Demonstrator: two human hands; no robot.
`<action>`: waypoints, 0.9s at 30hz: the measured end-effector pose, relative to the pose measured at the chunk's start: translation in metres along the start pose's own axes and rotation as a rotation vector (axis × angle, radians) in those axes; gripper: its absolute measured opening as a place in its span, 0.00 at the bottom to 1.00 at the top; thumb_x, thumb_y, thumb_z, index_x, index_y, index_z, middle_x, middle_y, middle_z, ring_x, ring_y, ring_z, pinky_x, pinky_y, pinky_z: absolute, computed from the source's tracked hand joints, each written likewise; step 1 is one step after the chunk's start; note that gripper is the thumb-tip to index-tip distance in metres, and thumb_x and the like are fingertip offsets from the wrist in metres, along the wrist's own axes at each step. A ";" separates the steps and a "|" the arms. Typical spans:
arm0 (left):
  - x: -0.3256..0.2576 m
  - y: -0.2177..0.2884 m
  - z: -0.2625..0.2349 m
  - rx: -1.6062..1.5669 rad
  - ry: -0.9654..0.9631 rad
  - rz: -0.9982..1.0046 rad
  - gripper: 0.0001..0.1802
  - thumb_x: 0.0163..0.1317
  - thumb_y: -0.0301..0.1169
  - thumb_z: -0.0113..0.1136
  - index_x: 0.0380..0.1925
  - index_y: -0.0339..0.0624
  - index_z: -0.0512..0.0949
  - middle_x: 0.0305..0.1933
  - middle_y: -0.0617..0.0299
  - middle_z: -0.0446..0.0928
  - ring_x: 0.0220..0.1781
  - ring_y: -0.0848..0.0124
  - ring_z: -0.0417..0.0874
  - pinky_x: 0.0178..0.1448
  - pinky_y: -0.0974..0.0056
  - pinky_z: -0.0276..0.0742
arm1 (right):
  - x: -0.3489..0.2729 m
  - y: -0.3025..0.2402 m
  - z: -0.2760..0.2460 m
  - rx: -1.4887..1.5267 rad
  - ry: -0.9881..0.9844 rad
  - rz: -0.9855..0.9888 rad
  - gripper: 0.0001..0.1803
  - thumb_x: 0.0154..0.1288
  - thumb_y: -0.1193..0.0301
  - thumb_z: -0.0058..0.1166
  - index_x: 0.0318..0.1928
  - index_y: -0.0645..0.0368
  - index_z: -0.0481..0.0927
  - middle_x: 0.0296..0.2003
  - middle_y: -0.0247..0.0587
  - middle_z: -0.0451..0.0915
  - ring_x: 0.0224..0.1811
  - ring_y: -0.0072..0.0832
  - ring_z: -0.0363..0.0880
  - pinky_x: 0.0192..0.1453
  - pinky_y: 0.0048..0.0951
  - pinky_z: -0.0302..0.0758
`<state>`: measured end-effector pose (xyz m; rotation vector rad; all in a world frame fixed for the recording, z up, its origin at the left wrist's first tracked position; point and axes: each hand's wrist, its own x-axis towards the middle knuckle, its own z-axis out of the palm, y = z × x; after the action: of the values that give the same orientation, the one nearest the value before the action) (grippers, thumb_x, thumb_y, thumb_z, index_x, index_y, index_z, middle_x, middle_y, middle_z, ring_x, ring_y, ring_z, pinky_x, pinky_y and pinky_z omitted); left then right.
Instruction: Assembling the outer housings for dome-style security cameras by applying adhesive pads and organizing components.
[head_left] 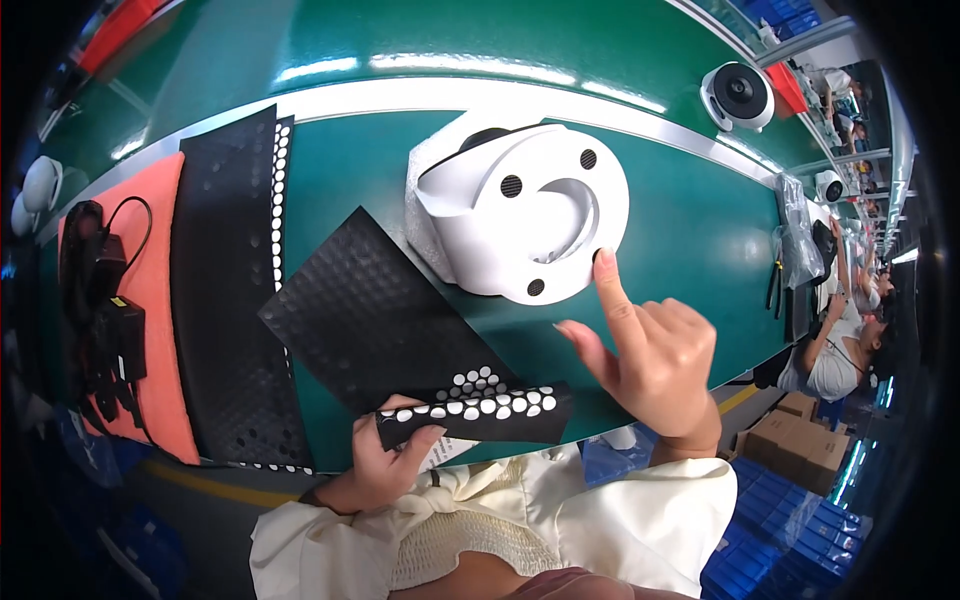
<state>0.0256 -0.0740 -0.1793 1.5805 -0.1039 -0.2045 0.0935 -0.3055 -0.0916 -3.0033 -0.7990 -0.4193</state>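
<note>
A white device lies on its side on the bench, its round base with an oval recess facing me. Several dark round foot pads sit on that base. My right hand has its index fingertip on the base's lower right rim, over a dark pad mostly hidden by the finger. Its thumb is stretched out and the other fingers are curled, holding nothing. My left hand grips the curled near edge of a black sheet of round stick-on pads. White dots show along the fold; part of the sheet rests on the bench.
More black pad sheets lie to the left, beside an orange foam mat with black power adapters and cables. Far right are pliers and clear plastic bags. Another white device stands beyond. Co-workers sit at right.
</note>
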 end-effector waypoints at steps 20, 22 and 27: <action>-0.022 -0.020 0.013 -0.086 0.253 -0.121 0.14 0.51 0.23 0.55 0.38 0.30 0.69 0.35 0.62 0.70 0.36 0.76 0.69 0.42 0.71 0.67 | 0.117 0.061 -0.030 0.824 -0.866 -0.256 0.11 0.52 0.66 0.56 0.25 0.63 0.78 0.21 0.38 0.78 0.24 0.28 0.75 0.31 0.30 0.68; -0.018 -0.025 0.009 -0.056 0.207 -0.108 0.12 0.51 0.24 0.55 0.36 0.31 0.69 0.33 0.63 0.70 0.35 0.77 0.69 0.40 0.72 0.67 | 0.112 0.070 -0.043 0.582 -0.822 -0.326 0.12 0.51 0.66 0.56 0.27 0.64 0.78 0.20 0.43 0.76 0.23 0.34 0.73 0.29 0.33 0.68; -0.009 0.005 0.023 -0.143 0.258 -0.121 0.08 0.52 0.24 0.55 0.31 0.33 0.70 0.28 0.66 0.71 0.31 0.79 0.69 0.37 0.73 0.66 | 0.110 0.107 -0.016 0.570 -0.148 -0.045 0.08 0.50 0.68 0.56 0.29 0.60 0.78 0.21 0.47 0.76 0.26 0.42 0.76 0.29 0.37 0.68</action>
<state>0.0126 -0.0954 -0.1738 1.4584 0.2037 -0.0979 0.2332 -0.3463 -0.0409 -2.5038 -0.8243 0.0362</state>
